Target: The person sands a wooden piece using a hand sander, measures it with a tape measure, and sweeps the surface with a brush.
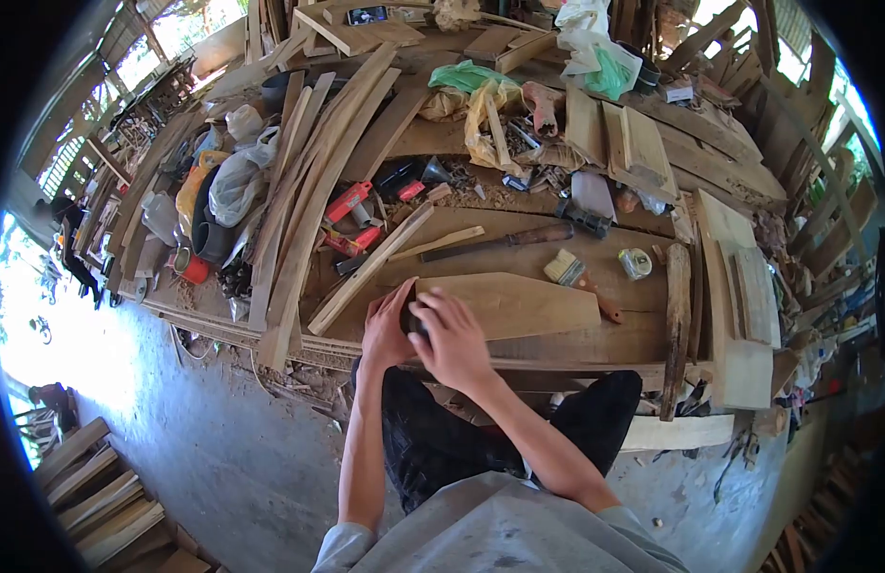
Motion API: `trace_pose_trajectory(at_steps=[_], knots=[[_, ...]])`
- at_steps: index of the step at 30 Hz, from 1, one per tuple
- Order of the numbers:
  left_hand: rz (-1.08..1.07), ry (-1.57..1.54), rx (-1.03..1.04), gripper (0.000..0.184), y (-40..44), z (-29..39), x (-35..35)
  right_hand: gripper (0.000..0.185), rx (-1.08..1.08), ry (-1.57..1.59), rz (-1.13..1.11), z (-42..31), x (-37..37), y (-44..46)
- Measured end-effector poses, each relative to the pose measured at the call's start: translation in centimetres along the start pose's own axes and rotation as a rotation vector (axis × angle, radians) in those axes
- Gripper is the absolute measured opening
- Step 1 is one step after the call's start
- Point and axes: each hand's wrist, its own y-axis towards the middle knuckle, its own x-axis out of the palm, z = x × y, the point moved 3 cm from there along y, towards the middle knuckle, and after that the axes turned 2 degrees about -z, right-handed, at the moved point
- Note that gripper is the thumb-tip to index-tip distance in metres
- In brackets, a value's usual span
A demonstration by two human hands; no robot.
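Note:
A flat, light wooden board [519, 304] with a tapered right end lies on the workbench in front of me. My left hand [389, 328] is at the board's left end, its fingers wrapped round the edge of a dark piece [417, 323] there. Over that same dark piece is my right hand [452, 334], fingers spread and bent, palm down. What the dark piece is, I cannot make out; both hands partly hide it. Beyond the board lie a long file [495, 243] with a wooden handle and a thin wood strip [376, 267].
A brush [564, 267] and a tape measure [635, 264] lie right of the board. Red tools [348, 202] sit behind it. Long planks [337, 162] flank the left, a rough stick [677, 325] the right. Plastic bags [240, 186] and scrap wood crowd the bench.

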Motion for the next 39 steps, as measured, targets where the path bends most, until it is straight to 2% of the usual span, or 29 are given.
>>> trace_pose_trajectory(at_steps=[2,4,6,8,12,16,18,19,21,26,30,34,37,39], knots=[[0.072,0.010,0.161,0.125,-0.1,-2.3,1.6,0.041,-0.003,0.033,-0.063,0.0,1.8,1.5],[0.048,0.013,0.137,0.125,0.1,-1.4,0.8,0.042,-0.009,0.056,-0.119,0.9,2.3,2.8],[0.008,-0.019,0.029,0.126,0.0,0.5,-0.5,0.041,0.028,-0.049,0.053,2.8,0.6,2.9],[-0.013,0.001,0.002,0.129,0.2,1.6,-1.3,0.035,0.148,-0.112,0.118,5.0,-2.0,2.0],[-0.011,-0.022,-0.014,0.132,0.2,2.1,-1.2,0.036,0.313,-0.304,0.166,9.0,-3.6,1.0],[0.010,0.000,-0.002,0.125,0.0,1.5,-0.9,0.040,0.213,-0.174,0.035,4.8,1.5,3.9],[0.007,0.026,-0.003,0.125,0.2,0.6,-0.1,0.041,0.009,-0.170,0.032,2.1,3.9,4.3],[-0.004,0.046,0.003,0.126,0.3,0.3,0.2,0.041,0.001,-0.162,0.035,2.3,3.8,4.6],[0.016,0.002,0.002,0.128,-0.2,0.4,-0.2,0.040,0.043,-0.078,0.024,3.3,2.6,4.4],[0.014,0.011,0.007,0.129,0.1,2.1,-1.2,0.035,0.253,-0.280,0.109,9.4,-5.0,1.6],[0.034,-0.007,0.008,0.131,0.1,2.0,-1.6,0.035,0.434,-0.420,0.161,14.6,-12.5,-5.1],[0.027,-0.019,0.005,0.132,0.0,2.5,-1.7,0.037,0.436,-0.547,0.233,13.1,-13.4,-7.3],[0.028,0.001,0.008,0.132,-0.2,2.5,-1.6,0.039,0.385,-0.340,0.145,9.1,-10.6,-5.7],[0.013,0.013,0.007,0.133,-0.1,2.6,-1.5,0.038,0.254,-0.227,0.053,6.0,-7.4,-4.5]])
